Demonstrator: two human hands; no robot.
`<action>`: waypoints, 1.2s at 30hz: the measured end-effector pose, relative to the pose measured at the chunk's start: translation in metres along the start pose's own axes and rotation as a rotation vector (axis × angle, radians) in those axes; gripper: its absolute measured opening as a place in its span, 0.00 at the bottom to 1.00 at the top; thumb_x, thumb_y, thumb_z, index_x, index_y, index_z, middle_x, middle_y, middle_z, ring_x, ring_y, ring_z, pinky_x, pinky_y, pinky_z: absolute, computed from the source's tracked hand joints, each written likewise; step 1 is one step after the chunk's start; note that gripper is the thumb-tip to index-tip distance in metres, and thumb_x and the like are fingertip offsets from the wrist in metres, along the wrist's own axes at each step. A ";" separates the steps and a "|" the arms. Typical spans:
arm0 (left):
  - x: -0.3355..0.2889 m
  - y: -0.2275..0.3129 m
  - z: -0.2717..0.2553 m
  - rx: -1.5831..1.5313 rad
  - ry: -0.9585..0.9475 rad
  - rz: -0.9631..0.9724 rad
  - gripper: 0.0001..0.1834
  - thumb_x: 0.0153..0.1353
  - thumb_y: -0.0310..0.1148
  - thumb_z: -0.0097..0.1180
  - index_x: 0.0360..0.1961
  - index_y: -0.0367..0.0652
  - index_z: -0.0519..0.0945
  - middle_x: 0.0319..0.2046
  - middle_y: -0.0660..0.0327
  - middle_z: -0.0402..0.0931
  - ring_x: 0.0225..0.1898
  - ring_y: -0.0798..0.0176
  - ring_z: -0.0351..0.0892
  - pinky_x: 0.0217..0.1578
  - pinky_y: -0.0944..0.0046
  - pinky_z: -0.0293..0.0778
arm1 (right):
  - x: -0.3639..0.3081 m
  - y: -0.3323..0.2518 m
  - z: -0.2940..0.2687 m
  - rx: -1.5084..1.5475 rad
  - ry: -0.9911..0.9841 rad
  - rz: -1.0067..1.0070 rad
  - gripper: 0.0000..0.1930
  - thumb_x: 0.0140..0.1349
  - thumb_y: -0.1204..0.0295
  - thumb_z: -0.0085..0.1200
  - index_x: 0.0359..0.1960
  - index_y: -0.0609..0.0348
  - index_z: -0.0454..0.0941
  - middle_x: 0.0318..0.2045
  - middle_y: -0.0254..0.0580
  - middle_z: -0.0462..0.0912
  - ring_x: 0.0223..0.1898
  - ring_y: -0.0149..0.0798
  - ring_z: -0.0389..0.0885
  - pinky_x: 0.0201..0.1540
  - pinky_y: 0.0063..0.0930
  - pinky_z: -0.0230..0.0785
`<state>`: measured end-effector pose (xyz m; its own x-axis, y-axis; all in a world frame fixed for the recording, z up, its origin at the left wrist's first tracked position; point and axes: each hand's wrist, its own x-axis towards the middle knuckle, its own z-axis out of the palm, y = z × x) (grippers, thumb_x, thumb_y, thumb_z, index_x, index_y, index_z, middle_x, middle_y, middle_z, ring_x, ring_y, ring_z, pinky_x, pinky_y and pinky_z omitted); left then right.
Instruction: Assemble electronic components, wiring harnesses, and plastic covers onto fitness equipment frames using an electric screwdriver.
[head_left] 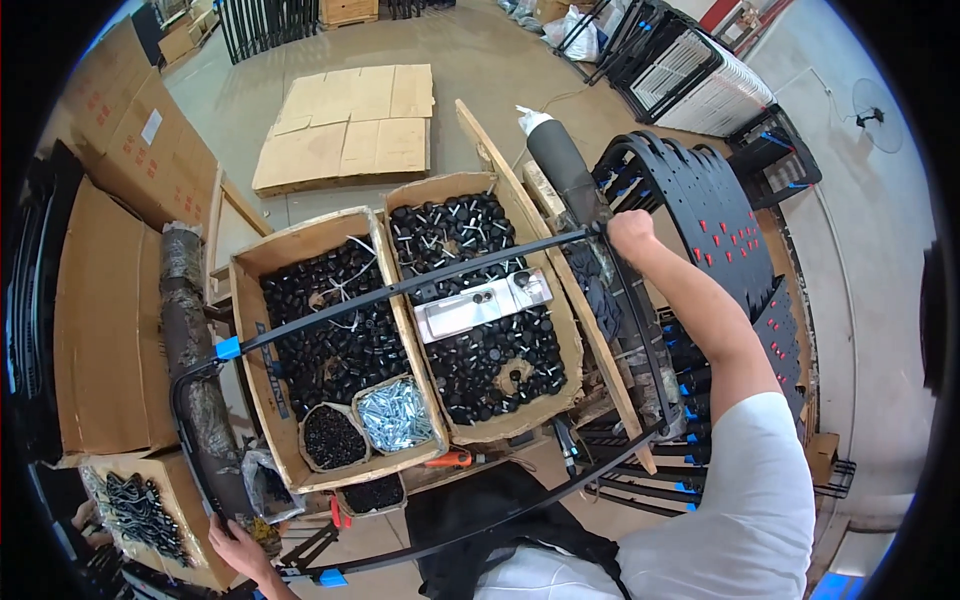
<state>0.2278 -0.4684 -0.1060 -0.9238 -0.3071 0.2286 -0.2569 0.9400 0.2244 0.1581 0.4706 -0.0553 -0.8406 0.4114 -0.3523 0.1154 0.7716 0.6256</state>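
Two hands on one black tubular frame (430,279), spanning the parts trays: right hand (631,236) closed round the far right corner, left hand (238,548) against the near left side, fully gripped or merely steadied impossible to tell. Probably best to support both ends evenly, turn slowly, and keep the long bars from dragging over the white box (480,305) or tipping the bin of silver screws (393,415). Mind the blue tape (229,347) too; slide no grip across it. Beneath, a left tray (320,240) and right tray (568,335), both heaped with black screw-in feet, flanked by a wrapped roll (188,320) and a dark grey roll (560,160). Beyond, flattened cardboard (345,125) on a smooth grey floor (480,70), curved black panels (700,210) with red pieces, and a wall fan (873,116) at far right.
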 end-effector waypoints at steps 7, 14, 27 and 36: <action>0.001 -0.029 0.006 0.143 -0.062 -0.086 0.30 0.72 0.41 0.61 0.69 0.35 0.73 0.63 0.41 0.77 0.63 0.35 0.75 0.63 0.42 0.71 | -0.001 -0.028 -0.017 0.200 0.305 -0.169 0.10 0.69 0.69 0.53 0.47 0.60 0.78 0.37 0.49 0.90 0.39 0.51 0.92 0.40 0.46 0.85; 0.028 -0.059 0.020 0.002 -0.167 -0.184 0.30 0.75 0.46 0.57 0.65 0.31 0.76 0.59 0.37 0.80 0.62 0.33 0.78 0.62 0.46 0.72 | 0.005 -0.031 -0.005 0.194 0.267 -0.104 0.17 0.77 0.57 0.50 0.41 0.59 0.79 0.33 0.49 0.90 0.39 0.50 0.92 0.39 0.46 0.84; 0.030 -0.066 0.021 -0.101 -0.189 -0.041 0.28 0.73 0.38 0.58 0.68 0.30 0.74 0.59 0.34 0.80 0.60 0.32 0.80 0.61 0.45 0.74 | -0.174 -0.054 0.136 1.308 -0.034 0.472 0.33 0.73 0.46 0.55 0.53 0.73 0.81 0.48 0.71 0.86 0.54 0.66 0.84 0.58 0.49 0.74; 0.030 -0.046 0.025 -0.021 -0.241 -0.040 0.29 0.75 0.43 0.56 0.66 0.30 0.75 0.59 0.35 0.79 0.58 0.31 0.80 0.60 0.42 0.73 | -0.167 -0.041 0.150 1.119 0.115 0.496 0.29 0.72 0.54 0.58 0.60 0.72 0.78 0.58 0.67 0.83 0.63 0.66 0.79 0.66 0.49 0.70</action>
<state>0.2050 -0.5174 -0.1330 -0.9547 -0.2972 -0.0132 -0.2910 0.9238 0.2487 0.3730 0.4427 -0.1266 -0.6117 0.7771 -0.1478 0.7784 0.5580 -0.2877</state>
